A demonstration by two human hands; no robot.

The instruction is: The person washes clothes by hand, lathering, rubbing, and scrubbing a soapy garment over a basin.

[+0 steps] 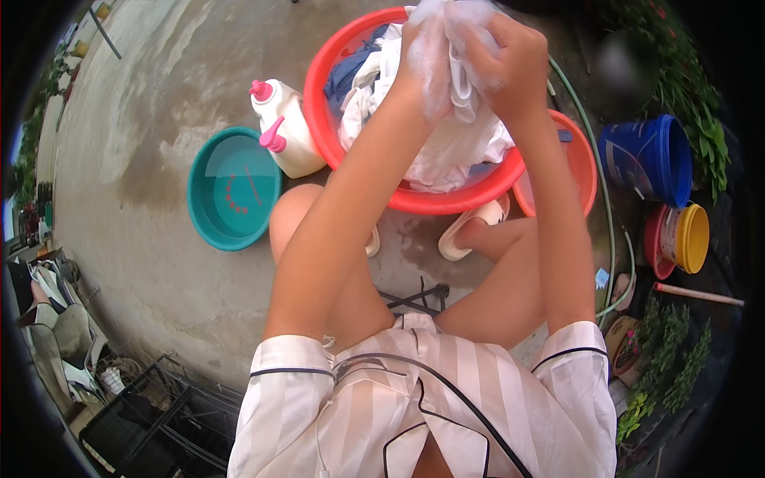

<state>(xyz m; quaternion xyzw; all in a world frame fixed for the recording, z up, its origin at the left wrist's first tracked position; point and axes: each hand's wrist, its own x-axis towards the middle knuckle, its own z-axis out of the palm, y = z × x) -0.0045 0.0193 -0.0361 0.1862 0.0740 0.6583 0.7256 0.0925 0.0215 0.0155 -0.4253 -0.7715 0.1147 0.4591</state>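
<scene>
Both of my hands are raised close together over a red plastic basin (418, 202), covered in white suds. My left hand (427, 60) and my right hand (499, 60) grip a white, wet cloth (463, 89) between them; its upper end is hidden by foam and the picture's edge. White garments (445, 155) fill much of the basin, and a blue garment (349, 71) lies along its left inner side. The basin stands on the ground just beyond my knees.
Left of the basin stand a white jug with pink caps (290, 131) and a teal basin holding water (194, 191). At right are an orange basin (586, 161), a green hose (599, 161), a blue bucket (633, 155) and a yellow bucket (693, 239). A black metal frame (173, 412) lies lower left.
</scene>
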